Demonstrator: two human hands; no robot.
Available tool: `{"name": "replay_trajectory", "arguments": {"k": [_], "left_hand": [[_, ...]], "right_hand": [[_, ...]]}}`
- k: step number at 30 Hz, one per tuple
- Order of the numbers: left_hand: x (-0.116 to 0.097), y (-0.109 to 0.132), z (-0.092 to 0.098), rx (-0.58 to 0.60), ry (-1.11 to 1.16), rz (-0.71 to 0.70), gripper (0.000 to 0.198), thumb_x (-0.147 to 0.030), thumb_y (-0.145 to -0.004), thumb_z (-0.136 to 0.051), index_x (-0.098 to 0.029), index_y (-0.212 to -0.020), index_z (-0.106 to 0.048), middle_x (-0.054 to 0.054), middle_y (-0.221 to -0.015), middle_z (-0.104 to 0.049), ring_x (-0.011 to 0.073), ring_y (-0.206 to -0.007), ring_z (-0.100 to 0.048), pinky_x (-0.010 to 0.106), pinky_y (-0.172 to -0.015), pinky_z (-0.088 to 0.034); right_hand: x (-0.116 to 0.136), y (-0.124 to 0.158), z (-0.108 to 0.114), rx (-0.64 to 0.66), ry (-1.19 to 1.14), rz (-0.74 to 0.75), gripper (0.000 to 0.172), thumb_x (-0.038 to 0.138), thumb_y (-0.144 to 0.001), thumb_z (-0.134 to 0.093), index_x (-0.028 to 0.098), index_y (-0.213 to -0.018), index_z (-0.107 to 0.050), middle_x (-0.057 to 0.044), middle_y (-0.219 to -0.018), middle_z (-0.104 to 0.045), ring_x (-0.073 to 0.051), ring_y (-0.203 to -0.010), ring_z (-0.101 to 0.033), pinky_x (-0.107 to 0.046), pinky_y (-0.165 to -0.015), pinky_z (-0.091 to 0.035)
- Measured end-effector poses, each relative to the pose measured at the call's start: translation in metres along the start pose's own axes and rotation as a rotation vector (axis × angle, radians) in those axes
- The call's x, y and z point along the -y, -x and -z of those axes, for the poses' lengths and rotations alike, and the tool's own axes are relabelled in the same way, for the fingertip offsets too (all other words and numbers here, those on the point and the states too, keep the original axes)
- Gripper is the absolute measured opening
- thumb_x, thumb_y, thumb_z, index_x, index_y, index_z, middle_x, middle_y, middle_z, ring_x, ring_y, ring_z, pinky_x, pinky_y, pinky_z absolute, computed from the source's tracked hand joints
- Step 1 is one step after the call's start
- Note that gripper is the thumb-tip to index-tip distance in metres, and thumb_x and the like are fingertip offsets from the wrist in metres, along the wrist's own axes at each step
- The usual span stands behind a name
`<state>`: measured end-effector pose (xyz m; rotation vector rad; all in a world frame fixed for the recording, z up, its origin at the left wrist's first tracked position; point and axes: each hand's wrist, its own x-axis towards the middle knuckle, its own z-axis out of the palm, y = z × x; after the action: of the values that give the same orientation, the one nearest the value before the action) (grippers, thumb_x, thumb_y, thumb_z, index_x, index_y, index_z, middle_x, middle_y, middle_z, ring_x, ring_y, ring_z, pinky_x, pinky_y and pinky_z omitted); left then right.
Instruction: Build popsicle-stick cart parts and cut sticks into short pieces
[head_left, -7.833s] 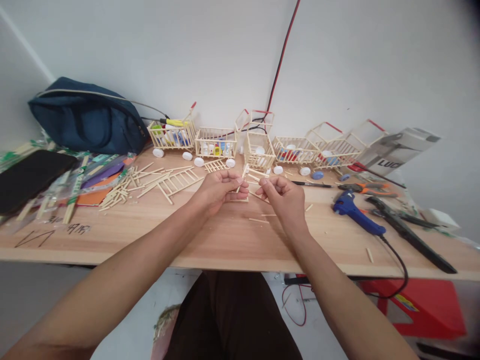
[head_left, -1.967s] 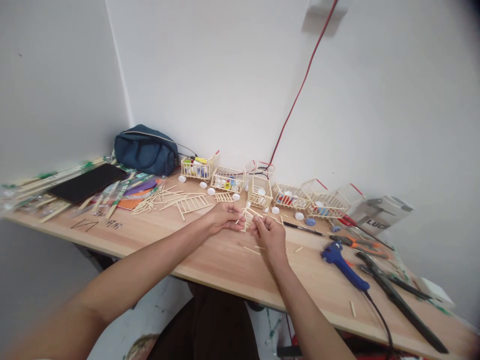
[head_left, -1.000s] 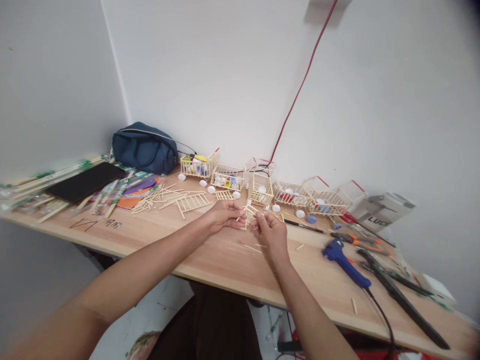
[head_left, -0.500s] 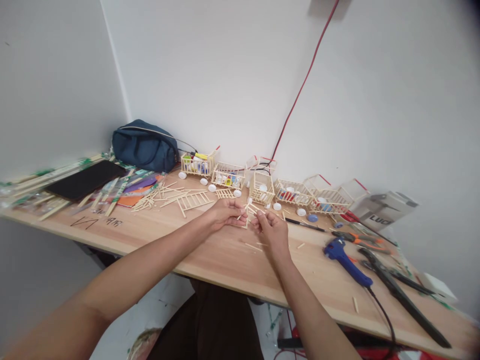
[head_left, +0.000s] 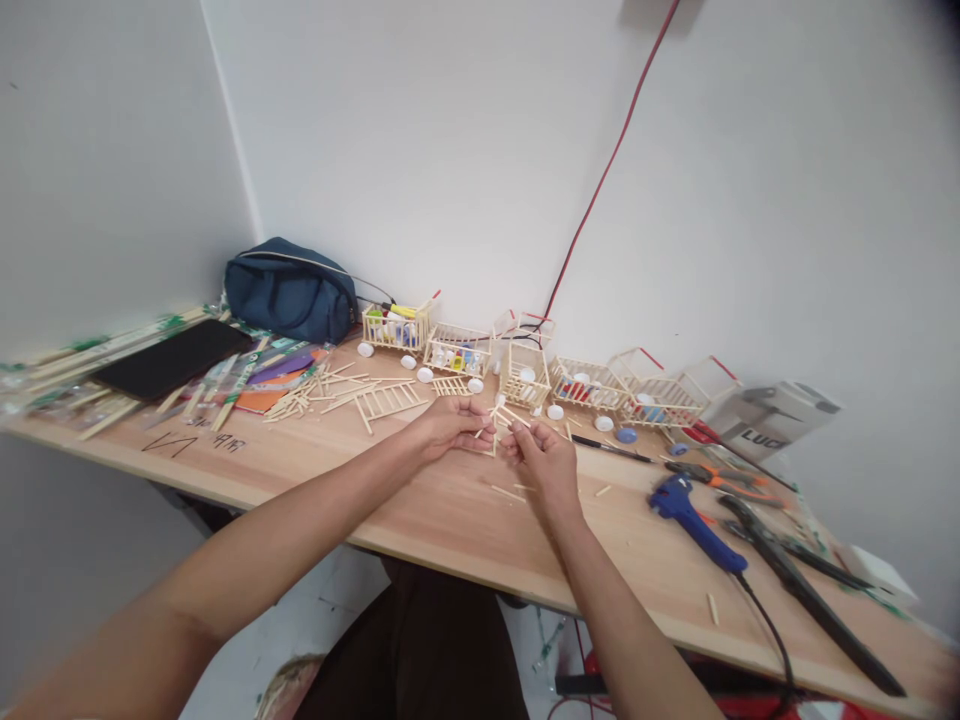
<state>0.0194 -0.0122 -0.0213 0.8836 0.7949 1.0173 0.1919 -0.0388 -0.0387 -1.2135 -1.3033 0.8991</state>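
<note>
Above the middle of the wooden table, my left hand (head_left: 456,425) is closed on a small frame of thin wooden sticks (head_left: 493,440). Close beside it, my right hand (head_left: 544,455) pinches a thin wooden stick (head_left: 512,413) whose far end meets the frame. Whether the two are joined I cannot tell, as fingers hide part of both. A few loose stick pieces (head_left: 508,493) lie on the table under my right hand. Behind my hands stands a small cart made of sticks (head_left: 525,378), and a ladder-like stick panel (head_left: 388,400) lies to the left.
More stick carts with white wheels (head_left: 589,385) line the wall. On the right lie a blue glue gun (head_left: 697,525), a long black tool (head_left: 810,595), orange-handled pliers (head_left: 739,483) and a box (head_left: 776,420). A blue pouch (head_left: 291,292), a black tablet-like slab (head_left: 172,358) and a pile of sticks (head_left: 300,395) occupy the left.
</note>
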Motion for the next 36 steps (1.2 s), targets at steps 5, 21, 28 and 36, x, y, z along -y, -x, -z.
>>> {"name": "replay_trajectory", "arguments": {"k": [5, 21, 28, 36], "left_hand": [[0.0001, 0.0005, -0.0009, 0.008, 0.003, -0.002, 0.028, -0.012, -0.066, -0.083, -0.008, -0.078, -0.058, 0.009, -0.07, -0.071, 0.0151, -0.06, -0.069, 0.029, -0.06, -0.061], [0.0012, 0.0001, 0.0001, -0.005, -0.028, 0.013, 0.024, -0.009, -0.07, -0.079, -0.009, -0.079, -0.057, 0.01, -0.071, -0.071, 0.015, -0.059, -0.069, 0.028, -0.058, -0.061], [0.0006, -0.0007, 0.0002, -0.004, -0.037, 0.021, 0.026, -0.011, -0.069, -0.081, -0.009, -0.078, -0.057, 0.009, -0.07, -0.071, 0.0151, -0.06, -0.069, 0.028, -0.06, -0.061], [0.0, 0.0005, -0.0004, -0.003, -0.039, 0.021, 0.025, -0.01, -0.069, -0.08, -0.008, -0.077, -0.057, 0.009, -0.072, -0.071, 0.0145, -0.06, -0.069, 0.029, -0.061, -0.061]], "right_hand": [[-0.0016, -0.0006, 0.0005, 0.003, 0.011, 0.004, 0.04, 0.055, -0.075, -0.067, 0.015, -0.068, -0.066, -0.006, -0.064, -0.07, -0.013, -0.052, -0.057, -0.025, -0.053, -0.045], [0.0012, 0.0008, 0.0012, 0.004, 0.015, -0.006, 0.038, 0.054, -0.075, -0.067, 0.017, -0.068, -0.066, -0.004, -0.063, -0.07, -0.014, -0.052, -0.058, -0.026, -0.053, -0.045], [-0.0006, 0.0, 0.0013, 0.006, 0.007, -0.017, 0.038, 0.054, -0.075, -0.067, 0.016, -0.068, -0.065, -0.006, -0.065, -0.071, -0.014, -0.053, -0.059, -0.025, -0.053, -0.046], [0.0024, 0.0015, 0.0001, 0.003, -0.01, -0.023, 0.039, 0.055, -0.073, -0.068, 0.016, -0.066, -0.065, -0.005, -0.062, -0.07, -0.013, -0.05, -0.057, -0.024, -0.051, -0.045]]}}
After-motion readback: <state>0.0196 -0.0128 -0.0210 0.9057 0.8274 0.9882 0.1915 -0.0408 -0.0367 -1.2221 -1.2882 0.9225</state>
